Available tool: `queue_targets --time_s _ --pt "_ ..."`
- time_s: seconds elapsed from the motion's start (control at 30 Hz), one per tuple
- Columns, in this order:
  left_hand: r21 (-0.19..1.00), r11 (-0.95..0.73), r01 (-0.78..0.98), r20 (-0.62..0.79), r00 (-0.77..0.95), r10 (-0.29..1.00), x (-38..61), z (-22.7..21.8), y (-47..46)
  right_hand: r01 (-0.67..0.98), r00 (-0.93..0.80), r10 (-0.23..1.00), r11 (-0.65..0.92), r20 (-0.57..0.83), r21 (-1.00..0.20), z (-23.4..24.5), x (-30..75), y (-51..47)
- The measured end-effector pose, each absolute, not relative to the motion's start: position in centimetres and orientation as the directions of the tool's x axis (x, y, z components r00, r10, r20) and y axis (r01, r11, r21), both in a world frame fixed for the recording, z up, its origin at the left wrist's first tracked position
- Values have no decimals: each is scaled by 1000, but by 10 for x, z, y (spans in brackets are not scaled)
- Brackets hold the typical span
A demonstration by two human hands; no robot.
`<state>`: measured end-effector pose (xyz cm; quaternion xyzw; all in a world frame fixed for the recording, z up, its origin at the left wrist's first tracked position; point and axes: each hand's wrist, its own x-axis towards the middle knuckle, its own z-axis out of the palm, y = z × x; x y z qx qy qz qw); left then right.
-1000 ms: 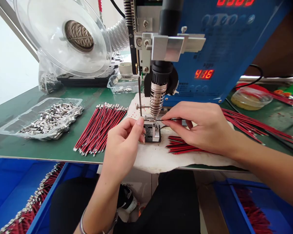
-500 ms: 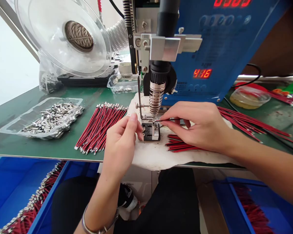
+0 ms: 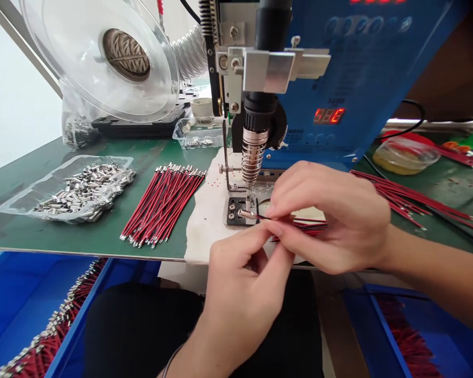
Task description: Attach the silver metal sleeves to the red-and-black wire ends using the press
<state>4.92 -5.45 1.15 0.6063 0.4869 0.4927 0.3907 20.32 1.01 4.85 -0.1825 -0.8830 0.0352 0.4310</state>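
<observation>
My right hand (image 3: 331,215) is closed in a pinch on a thin red-and-black wire, just below the soldering machine's tip. A shiny metal cylinder (image 3: 246,213) sits on the wire's left end, in front of the small black fixture (image 3: 232,206). My left hand (image 3: 248,283) is closed too, its fingertips pressed against the right thumb at the same wire; their exact grip is partly hidden. Above the fixture stands the soldering iron (image 3: 254,152) with its coil spring. A bundle of red-and-black wires (image 3: 309,227) lies partly behind my right hand.
Capped wires (image 3: 163,205) lie in a pile at left, beside a clear tray (image 3: 13,206) of metal cylinders. A blue control box (image 3: 319,79) stands behind. More wires (image 3: 410,197) lie at right. Blue bins (image 3: 19,283) sit below the table edge. A clear round hood (image 3: 74,58) stands back left.
My right hand has drawn the wire and cylinder out of the fixture, toward me. My left hand has moved right to meet it. The cloth's left edge has spread outward.
</observation>
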Motion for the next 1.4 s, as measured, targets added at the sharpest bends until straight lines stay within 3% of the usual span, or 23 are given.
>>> queue_targets --time_s 0.13,0.27,0.37,0.43,0.57,0.67,0.8,1.17,1.4 --pt "960 -233 153 234 6 972 55 12 -55 209 -594 349 937 725 -280 50 206 10" --pt "963 -213 163 235 -130 963 43 22 -59 203 -670 303 953 678 -225 56 219 21" --pt "927 -201 316 282 -236 930 15 35 -49 275 -844 298 954 447 -115 62 232 33" --pt "828 -207 521 357 -206 911 -9 45 -35 389 -882 399 917 250 -90 65 237 39" --pt "420 -152 895 366 -14 930 -51 60 2 555 -831 556 831 19 -44 69 240 42" --pt "210 -91 973 329 17 944 -63 62 21 585 -811 585 810 -6 -42 69 240 42" --pt "53 -24 998 318 5 948 -67 55 35 600 -800 599 798 -35 -50 65 240 43" --pt "-112 -46 993 292 77 953 -79 56 42 632 -774 630 774 -56 -40 65 236 43" --pt "-212 -36 977 62 50 997 -77 62 39 628 -778 625 776 -64 -54 65 236 44"
